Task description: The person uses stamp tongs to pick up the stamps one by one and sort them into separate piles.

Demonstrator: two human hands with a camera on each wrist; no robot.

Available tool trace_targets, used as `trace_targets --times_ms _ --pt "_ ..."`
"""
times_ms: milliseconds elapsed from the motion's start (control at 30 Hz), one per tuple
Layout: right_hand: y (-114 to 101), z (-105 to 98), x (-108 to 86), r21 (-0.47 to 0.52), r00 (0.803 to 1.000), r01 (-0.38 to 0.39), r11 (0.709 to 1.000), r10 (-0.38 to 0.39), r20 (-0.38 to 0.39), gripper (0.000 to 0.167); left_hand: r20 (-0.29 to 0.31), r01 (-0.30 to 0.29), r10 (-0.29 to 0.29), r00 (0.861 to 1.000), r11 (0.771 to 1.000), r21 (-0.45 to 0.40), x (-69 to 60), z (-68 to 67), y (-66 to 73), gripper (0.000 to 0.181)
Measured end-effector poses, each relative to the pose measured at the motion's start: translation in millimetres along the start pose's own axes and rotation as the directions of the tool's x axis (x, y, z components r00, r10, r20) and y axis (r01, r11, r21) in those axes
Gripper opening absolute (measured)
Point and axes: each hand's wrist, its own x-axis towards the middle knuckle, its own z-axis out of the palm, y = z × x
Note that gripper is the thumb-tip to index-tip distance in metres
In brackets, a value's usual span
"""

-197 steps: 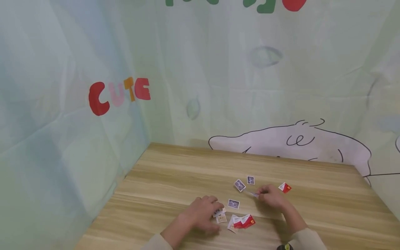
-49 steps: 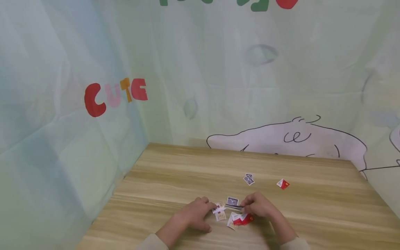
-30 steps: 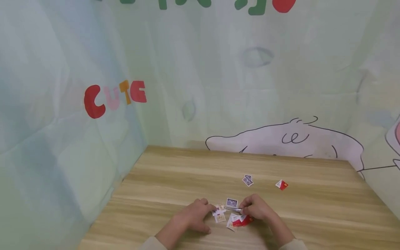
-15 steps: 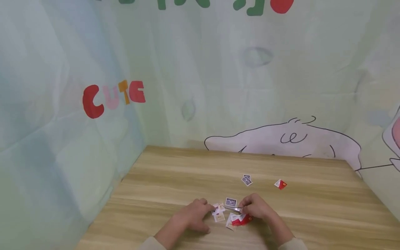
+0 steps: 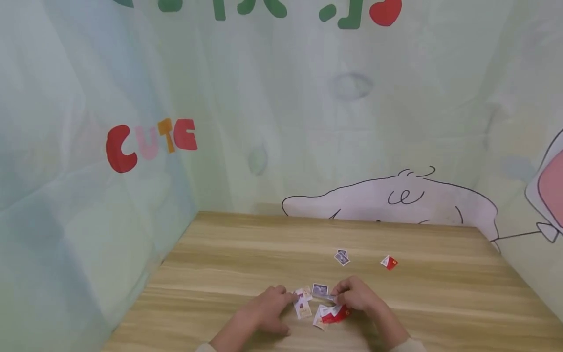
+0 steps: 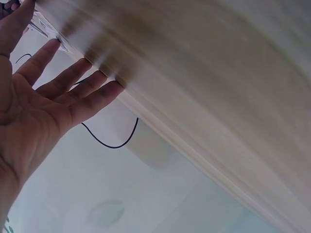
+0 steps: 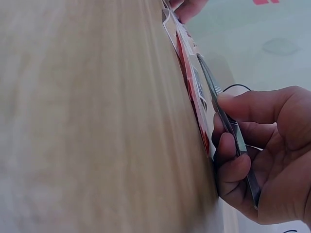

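Note:
My right hand [image 5: 354, 296] pinches metal tweezers [image 7: 228, 114] between thumb and fingers, as the right wrist view shows. In the head view the tweezers' tips lie at the front edge of a purple stamp [image 5: 320, 289]. My left hand [image 5: 270, 310] lies low over the table with its fingers extended. Its index fingertip touches the overlapping beige stamps [image 5: 303, 309]; the left wrist view shows the fingers [image 6: 73, 80] spread along the table surface. Between the hands, nearer the front, red and white stamps [image 5: 336, 315] overlap a beige one, close below my right hand.
Two purple stamps [image 5: 342, 257] overlap farther back on the wooden table [image 5: 246, 244]. A red and white stamp [image 5: 389, 262] lies to their right. Printed cloth [image 5: 303, 122] hangs along the back and left of the table.
Since the oldest frame, my right hand has come forward and left, and two purple stamps at the back now overlap. Lately both hands hold nearly still; the tweezers have turned slightly.

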Motion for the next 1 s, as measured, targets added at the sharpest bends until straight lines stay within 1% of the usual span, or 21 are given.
trace_targets --times_ms 133,233,433,633,733,800,900,1000 --pt "-1 -3 0.7 0.032 1.0 -0.006 0.999 0.006 0.0 0.014 -0.001 -0.002 0.002 1.0 1.0 0.005 1.9 -1.5 0.7 0.068" --pt "1 -6 0.9 0.054 1.0 -0.005 0.999 0.005 0.0 0.014 0.01 -0.001 0.001 1.0 1.0 0.003 2.4 -2.0 1.3 0.068" --pt "6 -9 -1.7 0.072 1.0 -0.019 0.997 0.019 -0.002 0.014 0.025 0.011 -0.01 1.0 1.0 -0.003 2.7 -2.7 4.6 0.067" --pt "5 -12 -3.2 0.121 1.0 -0.004 0.993 0.004 0.004 0.015 0.022 0.022 -0.022 1.0 1.0 0.013 4.2 -3.7 7.2 0.067" --pt "3 -13 -5.8 0.144 1.0 0.003 0.99 -0.004 0.009 0.014 0.04 0.037 -0.038 0.999 0.999 0.015 4.8 -3.4 9.5 0.067" --pt "3 -13 -6.9 0.152 1.0 -0.006 0.988 0.004 0.012 0.014 0.054 0.046 -0.047 0.997 0.999 0.024 4.6 -2.8 11.5 0.066" --pt "2 -14 -7.8 0.151 0.999 -0.038 0.988 0.037 0.007 0.013 0.072 0.057 -0.06 0.996 0.998 0.038 4.2 -1.5 14.1 0.064" --pt "1 -14 -8.8 0.151 0.998 -0.062 0.987 0.063 -0.003 0.014 0.074 0.061 -0.064 0.995 0.997 0.044 3.5 0.1 15.0 0.063"
